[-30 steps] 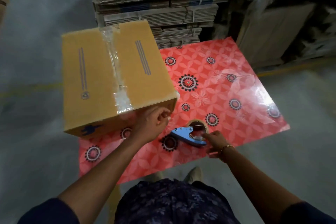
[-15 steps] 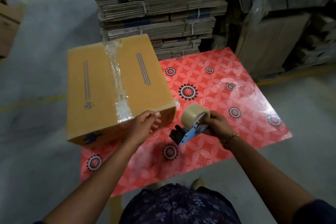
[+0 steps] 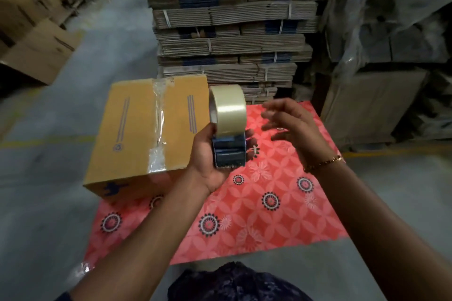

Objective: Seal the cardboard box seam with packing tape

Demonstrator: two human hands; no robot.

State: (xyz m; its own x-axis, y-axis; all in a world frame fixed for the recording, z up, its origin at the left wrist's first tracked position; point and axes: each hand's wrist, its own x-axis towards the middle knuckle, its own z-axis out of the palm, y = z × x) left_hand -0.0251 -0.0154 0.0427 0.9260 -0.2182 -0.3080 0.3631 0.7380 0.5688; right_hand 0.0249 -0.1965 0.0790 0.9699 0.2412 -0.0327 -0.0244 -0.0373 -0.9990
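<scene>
Head view. We see the left hand wrapped around the blue body of the tape dispenser, thumb on the near-left side, fingertips curling round the far right edge, roll of clear tape standing upright on top. We read this grip as a re-hold: dispenser lifted in front of the person, prob. to find or free the tape end before use. The right hand hovers just beside the roll, not touching it, fingers spread and loosely curved; motion blur hides the fingertips.

The cardboard box sits on the left edge of the red patterned table, its near-left corner overhanging the floor. A strip of clear tape already runs along the top seam and folds over the near edge, crinkled there. We judge the seam largely covered; whether a second pass is intended, we cannot tell.

Surroundings: bundled stacks of flat cartons directly behind the box and table, more boxes at far left, plastic-wrapped goods at right. Nothing lies between dispenser and seam; only the left forearm crosses the table approx. at the box's near-right corner.
</scene>
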